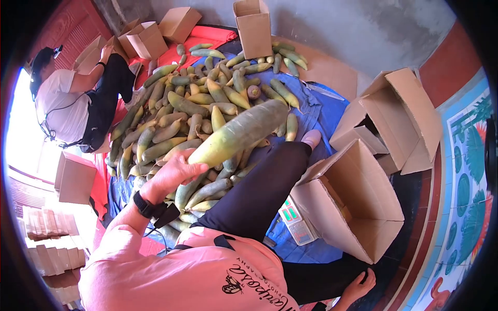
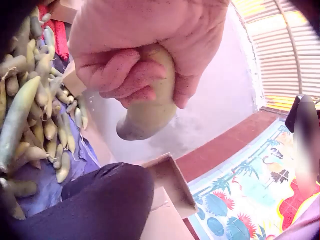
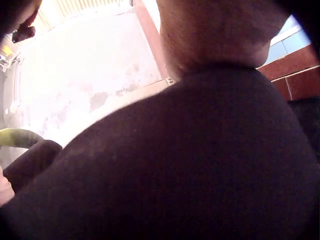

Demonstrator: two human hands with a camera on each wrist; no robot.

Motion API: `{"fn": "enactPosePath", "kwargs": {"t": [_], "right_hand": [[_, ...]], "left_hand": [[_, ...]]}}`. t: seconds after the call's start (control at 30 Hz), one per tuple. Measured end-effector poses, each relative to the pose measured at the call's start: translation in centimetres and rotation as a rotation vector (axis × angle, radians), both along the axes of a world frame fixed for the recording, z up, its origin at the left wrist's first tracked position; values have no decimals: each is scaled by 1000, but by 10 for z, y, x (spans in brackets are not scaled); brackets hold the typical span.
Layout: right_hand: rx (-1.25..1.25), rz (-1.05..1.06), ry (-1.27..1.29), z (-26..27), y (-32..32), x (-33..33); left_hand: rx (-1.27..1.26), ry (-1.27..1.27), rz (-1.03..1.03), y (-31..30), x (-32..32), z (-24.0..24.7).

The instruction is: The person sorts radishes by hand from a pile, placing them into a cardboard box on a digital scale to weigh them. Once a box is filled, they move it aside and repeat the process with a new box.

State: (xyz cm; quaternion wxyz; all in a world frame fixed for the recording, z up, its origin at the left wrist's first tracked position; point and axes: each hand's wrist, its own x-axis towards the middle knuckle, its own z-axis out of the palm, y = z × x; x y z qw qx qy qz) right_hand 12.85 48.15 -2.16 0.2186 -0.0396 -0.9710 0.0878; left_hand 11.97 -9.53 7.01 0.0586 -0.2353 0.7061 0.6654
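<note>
Left of the open brown cardboard box (image 1: pixel 358 186): long, tapering green radish (image 1: pixel 241 132) | left hand (image 1: pixel 179 168) grips its yellowish near end, axis slanting away rightward | right hand (image 1: pixel 361 285), nearer box, rests relaxed on black-trousered knee (image 1: pixel 332 269)

Blue sheet (image 1: pixel 313 106) spread beneath a heap of long green vegetables (image 1: pixel 189 107)
To the near right of the heap, a pale scale (image 1: pixel 300 229) with a green-lit display rests on the blue sheet; beyond the heap, open cartons (image 1: pixel 147 41) stand at a red sheet (image 1: pixel 207 37).
</note>
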Motion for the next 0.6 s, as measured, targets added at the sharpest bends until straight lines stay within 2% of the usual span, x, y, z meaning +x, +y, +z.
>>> {"fn": "enactPosePath", "kwargs": {"t": [0.03, 0.1, 0.13, 0.17, 0.2, 0.27, 0.37, 0.4, 0.47, 0.5, 0.53, 0.6], "right_hand": [[2, 0, 9, 6, -2, -3], [-397, -20, 67, 27, -8, -7], [-394, -23, 73, 52, -29, -12], [-349, 40, 153, 85, -64, -20], [-302, 102, 231, 112, -90, -26], [-291, 141, 231, 136, -106, -30], [125, 552, 201, 149, -113, -41], [83, 593, 243, 161, -142, -44], [192, 658, 84, 161, -148, -42], [210, 731, 77, 158, -148, -45], [166, 794, 50, 159, -149, -46], [139, 898, -7, 161, -146, -43]], "left_hand": [[27, 4, -40, 7, -2, 12], [84, 11, -132, 17, -8, 23], [99, -9, -192, 20, -11, 29], [141, 48, -233, 29, -15, 36], [103, 66, -341, 26, -17, 18], [125, 104, -493, 44, -25, 30], [219, 99, -747, 64, -34, 24], [259, 58, -833, 72, -38, 25], [255, 214, -998, 88, -44, 19], [202, 398, -1060, 95, -47, 11], [231, 312, -1147, 100, -49, 12], [294, 308, -1232, 105, -54, 7]]}}
